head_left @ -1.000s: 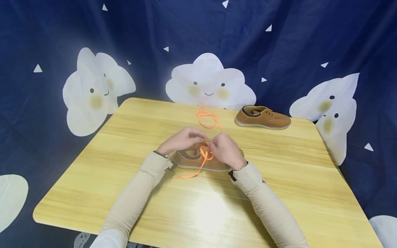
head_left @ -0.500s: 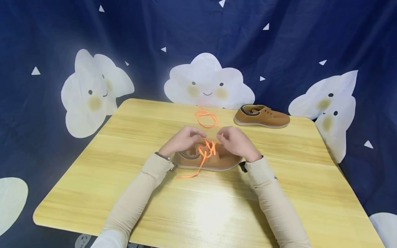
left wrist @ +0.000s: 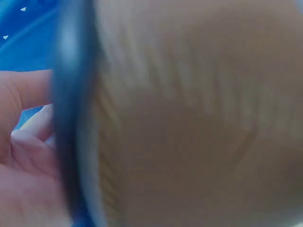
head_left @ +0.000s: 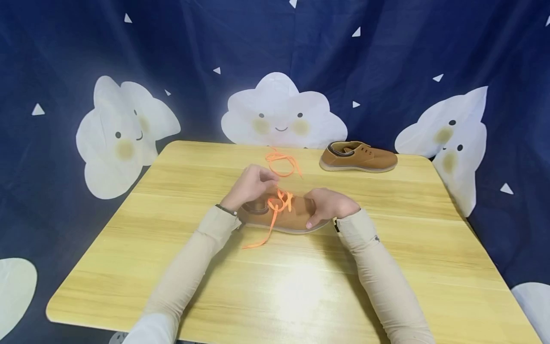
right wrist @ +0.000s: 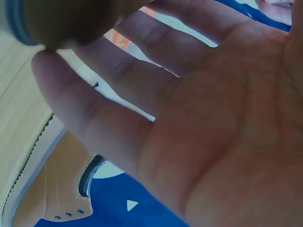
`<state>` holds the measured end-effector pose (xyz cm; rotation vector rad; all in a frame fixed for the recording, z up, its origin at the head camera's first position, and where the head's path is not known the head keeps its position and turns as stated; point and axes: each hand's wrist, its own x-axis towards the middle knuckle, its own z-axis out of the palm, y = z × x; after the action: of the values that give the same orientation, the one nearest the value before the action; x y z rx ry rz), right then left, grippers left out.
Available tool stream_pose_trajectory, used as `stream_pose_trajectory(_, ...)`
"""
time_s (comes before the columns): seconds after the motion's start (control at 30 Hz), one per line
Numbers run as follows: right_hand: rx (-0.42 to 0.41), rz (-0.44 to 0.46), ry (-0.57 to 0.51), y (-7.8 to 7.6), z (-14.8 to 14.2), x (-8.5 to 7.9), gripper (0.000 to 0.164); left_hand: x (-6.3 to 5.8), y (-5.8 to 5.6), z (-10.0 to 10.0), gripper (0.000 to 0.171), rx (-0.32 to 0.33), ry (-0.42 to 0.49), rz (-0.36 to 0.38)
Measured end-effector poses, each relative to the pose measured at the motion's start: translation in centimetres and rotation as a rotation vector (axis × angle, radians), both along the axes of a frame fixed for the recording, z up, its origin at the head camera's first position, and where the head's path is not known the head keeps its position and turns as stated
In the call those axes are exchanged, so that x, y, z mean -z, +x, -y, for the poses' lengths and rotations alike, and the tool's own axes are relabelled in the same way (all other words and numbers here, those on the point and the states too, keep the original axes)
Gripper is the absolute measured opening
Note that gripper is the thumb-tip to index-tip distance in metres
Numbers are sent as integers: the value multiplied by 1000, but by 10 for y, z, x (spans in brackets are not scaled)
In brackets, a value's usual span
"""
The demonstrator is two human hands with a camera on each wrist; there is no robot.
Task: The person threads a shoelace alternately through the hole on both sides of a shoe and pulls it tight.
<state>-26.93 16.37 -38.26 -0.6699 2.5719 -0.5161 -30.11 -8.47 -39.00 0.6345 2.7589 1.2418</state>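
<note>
crosswise, the right hand (head_left: 332, 205) grips the laced shoe (head_left: 296, 220).

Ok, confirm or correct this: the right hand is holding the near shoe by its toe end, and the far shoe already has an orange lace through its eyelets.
Wrong about the far shoe: it is unlaced, its eyelets bare, as the head view shows. The rest stands: the right hand is holding the near shoe by its toe end.
</note>
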Motion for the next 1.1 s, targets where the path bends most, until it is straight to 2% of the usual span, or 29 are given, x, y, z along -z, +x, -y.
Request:
stream_pose_trajectory(0.1,22,-12,26,0,4,2,72,-3,-3,0,17,-36,-10,-3)
stream_pose_trajectory(0.3,37,-23,62,2,7,2,74,-13,-12,5,19,-125,37,-3)
stream_pose_trajectory(0.43,39,-30,76,3,6,0,76,-28,-24,15,21,-193,93,-32)
stream_pose_trajectory(0.67,44,-37,87,3,7,0,76,-60,-42,36,22,-349,192,-155)
stream_pose_trajectory(0.73,46,-35,90,3,8,-1,76,-65,-49,43,22,-382,206,-171)
stream_pose_trajectory(0.8,53,-31,91,3,8,-1,76,-61,-57,50,22,-390,175,-186)
stream_pose_trajectory(0.87,56,-31,89,3,7,-1,76,-50,-63,58,23,-370,92,-146)
stream_pose_trajectory(0.97,47,-35,78,4,8,0,74,-25,-68,70,26,-306,-62,-11)
stream_pose_trajectory(1.1,27,-39,73,4,9,0,73,5,-62,81,30,-136,-273,176)
